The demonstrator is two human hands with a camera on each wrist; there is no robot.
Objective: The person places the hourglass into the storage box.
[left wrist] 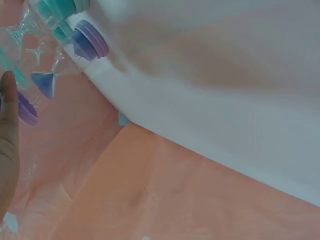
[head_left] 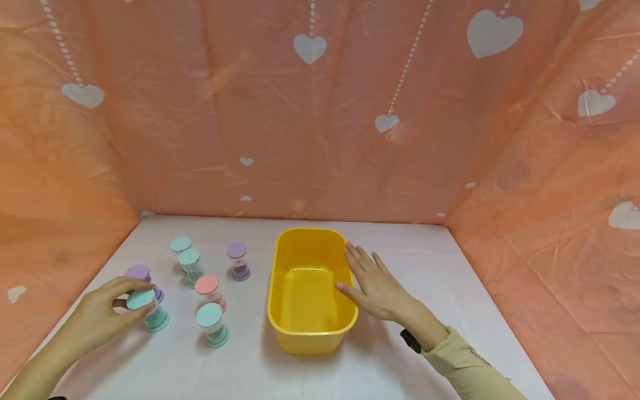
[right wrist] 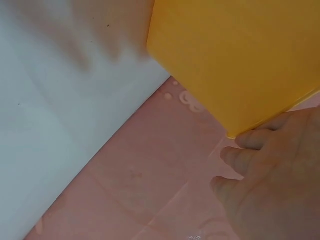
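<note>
At the left of the head view my left hand (head_left: 102,311) pinches the teal cap of a small sand timer (head_left: 157,319) between thumb and fingers; the timer leans slightly. A purple sand timer (head_left: 138,272) stands right behind it, partly covered by the fingers. The left wrist view catches one finger (left wrist: 7,145) beside the clear bulbs and a purple timer base (left wrist: 90,40). With fingers straight and spread, my right hand (head_left: 377,286) rests on the right rim of a yellow plastic bin (head_left: 312,335). Nothing lies inside the bin. The right wrist view has the fingertips along its rim.
Between left hand and bin stand a front teal timer (head_left: 210,316), a pink one (head_left: 207,285), a purple one (head_left: 237,251) and two teal ones (head_left: 190,258) farther back. A white cloth (head_left: 425,250) covers the table; orange heart-patterned curtains (head_left: 320,139) enclose its back and sides.
</note>
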